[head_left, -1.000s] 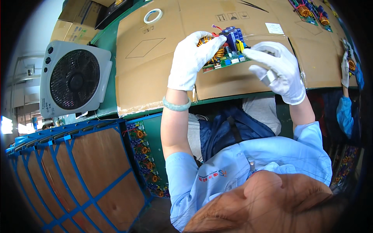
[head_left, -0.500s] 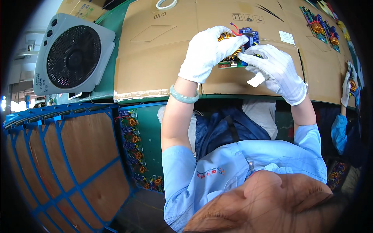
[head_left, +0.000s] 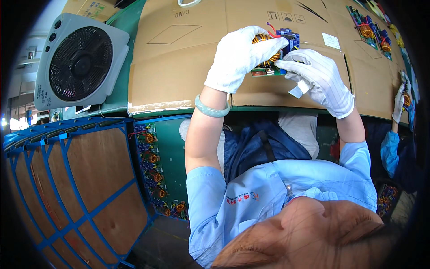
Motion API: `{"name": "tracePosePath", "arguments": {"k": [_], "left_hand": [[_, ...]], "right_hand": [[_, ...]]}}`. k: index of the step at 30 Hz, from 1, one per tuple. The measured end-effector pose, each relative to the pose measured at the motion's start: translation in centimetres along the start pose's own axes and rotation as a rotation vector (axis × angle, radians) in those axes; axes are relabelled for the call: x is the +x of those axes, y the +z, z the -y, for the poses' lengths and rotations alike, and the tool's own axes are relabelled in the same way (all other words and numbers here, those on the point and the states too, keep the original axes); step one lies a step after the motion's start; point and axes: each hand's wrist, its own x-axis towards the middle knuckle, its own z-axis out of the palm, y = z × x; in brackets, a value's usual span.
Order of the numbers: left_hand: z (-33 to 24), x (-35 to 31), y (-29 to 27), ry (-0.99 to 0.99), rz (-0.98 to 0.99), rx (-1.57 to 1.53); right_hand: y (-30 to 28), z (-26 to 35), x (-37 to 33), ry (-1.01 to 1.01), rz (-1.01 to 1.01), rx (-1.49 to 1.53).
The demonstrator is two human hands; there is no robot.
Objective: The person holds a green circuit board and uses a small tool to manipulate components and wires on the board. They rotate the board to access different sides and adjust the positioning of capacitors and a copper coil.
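Note:
Above the cardboard, a circuit board (head_left: 273, 57) with a copper-wound ring coil, blue blocky parts and red wires is between my gloved hands. My left hand (head_left: 239, 56) is closed on the board's left side, its thumb lying across the coil. My right hand (head_left: 316, 76) is closed at the board's right side, thumb and fingertips bent in near its lower edge. A small white strip (head_left: 299, 88) sticks out below the right hand's fingers. What the right fingertips pinch is hidden.
Flattened cardboard (head_left: 179, 71) covers the bench. A grey box fan (head_left: 83, 62) stands at left, and a tape roll (head_left: 189, 2) lies at the far edge. More circuit boards (head_left: 369, 31) rest at far right, near another person's gloved hand (head_left: 399, 103). A blue-framed rack (head_left: 89, 179) stands lower left.
The view has shifted slightly. Both hands stay at the board with nearly the same grip. The white strip below my right hand has tilted a little.

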Motion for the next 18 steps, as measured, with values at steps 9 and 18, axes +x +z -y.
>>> {"name": "tracePosePath", "arguments": {"k": [9, 18], "left_hand": [[-0.18, -0.12, -0.04, 0.004, 0.000, -0.021], [-0.75, -0.25, -0.18, -0.014, 0.019, -0.042]], "right_hand": [[-0.17, -0.16, -0.17, 0.004, 0.018, 0.044], [0.01, -0.44, -0.29, -0.064, -0.022, -0.045]]}}
